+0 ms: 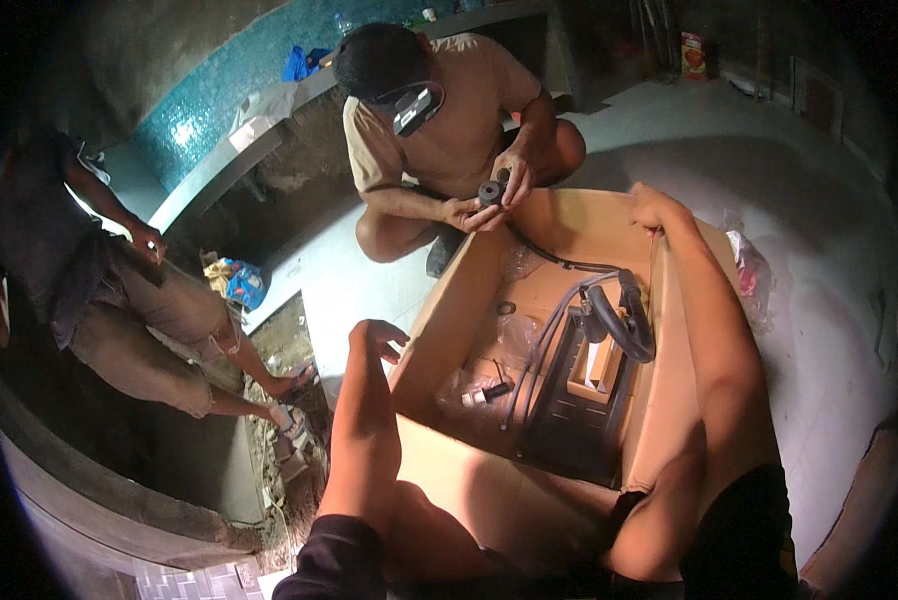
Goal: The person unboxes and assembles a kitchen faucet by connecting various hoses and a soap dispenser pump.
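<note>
At left, the left hand (377, 338) is loosely bent and holds nothing visible, just beside the left rim of the cardboard box (454, 318); contact is unclear. The box lies between both hands, its long axis running away from the wearer. A co-worker's hands (489, 205) hold a black round part (490, 193) at its far-left corner. The curved black hose (641, 343) inside lies nearer the right hand (661, 208), which grips the far-right rim.

Hands (659, 208) at cardboard box (439, 458), black parts (569, 432) inside
</note>
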Demonstrator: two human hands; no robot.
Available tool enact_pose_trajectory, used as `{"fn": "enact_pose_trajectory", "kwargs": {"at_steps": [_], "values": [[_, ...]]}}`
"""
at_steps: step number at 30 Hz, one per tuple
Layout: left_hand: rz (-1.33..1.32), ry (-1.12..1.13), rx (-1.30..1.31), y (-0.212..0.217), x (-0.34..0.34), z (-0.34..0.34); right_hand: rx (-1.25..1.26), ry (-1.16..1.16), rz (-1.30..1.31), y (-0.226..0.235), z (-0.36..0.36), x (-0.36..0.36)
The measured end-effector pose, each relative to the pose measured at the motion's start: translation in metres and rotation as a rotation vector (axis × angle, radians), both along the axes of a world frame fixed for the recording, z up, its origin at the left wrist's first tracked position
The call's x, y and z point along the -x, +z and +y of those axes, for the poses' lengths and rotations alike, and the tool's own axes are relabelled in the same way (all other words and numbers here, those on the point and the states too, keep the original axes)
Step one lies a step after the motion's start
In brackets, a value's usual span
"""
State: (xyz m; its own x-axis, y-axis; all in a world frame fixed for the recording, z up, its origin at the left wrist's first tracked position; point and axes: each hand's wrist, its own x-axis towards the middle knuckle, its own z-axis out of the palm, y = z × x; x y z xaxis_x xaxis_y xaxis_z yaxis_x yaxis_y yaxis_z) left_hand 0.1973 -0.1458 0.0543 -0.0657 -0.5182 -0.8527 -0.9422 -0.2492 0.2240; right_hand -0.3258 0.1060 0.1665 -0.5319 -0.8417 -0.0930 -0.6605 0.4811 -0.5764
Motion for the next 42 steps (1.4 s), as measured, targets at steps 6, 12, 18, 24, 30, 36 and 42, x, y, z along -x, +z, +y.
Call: {"fn": "enact_pose_trajectory", "kwargs": {"at_steps": [6, 12, 18, 24, 30, 36, 42], "values": [[0.123, -0.021, 0.082, 0.007, 0.007, -0.003, -0.073, 0.073, 0.025, -0.004, -0.013, -0.011], [0.062, -0.005, 0.018, 0.003, -0.010, -0.004, -0.185, 0.034, 0.038, -0.009, -0.006, 0.007], [0.044, 0.021, 0.068, 0.000, -0.016, -0.007, -0.216, 0.012, 0.013, -0.008, 0.012, 0.018], [0.062, 0.010, 0.051, -0.001, -0.006, -0.005, -0.207, -0.048, -0.093, -0.017, 0.018, 0.034], [0.050, -0.013, 0.026, 0.000, 0.005, -0.008, -0.294, -0.057, -0.101, -0.029, 0.007, 0.054], [0.135, -0.046, 0.030, 0.002, -0.004, -0.006, -0.293, -0.047, -0.114, -0.028, -0.002, 0.047], [0.096, -0.163, 0.216, 0.001, -0.006, -0.028, -0.201, 0.013, -0.105, -0.029, -0.009, 0.038]]}}
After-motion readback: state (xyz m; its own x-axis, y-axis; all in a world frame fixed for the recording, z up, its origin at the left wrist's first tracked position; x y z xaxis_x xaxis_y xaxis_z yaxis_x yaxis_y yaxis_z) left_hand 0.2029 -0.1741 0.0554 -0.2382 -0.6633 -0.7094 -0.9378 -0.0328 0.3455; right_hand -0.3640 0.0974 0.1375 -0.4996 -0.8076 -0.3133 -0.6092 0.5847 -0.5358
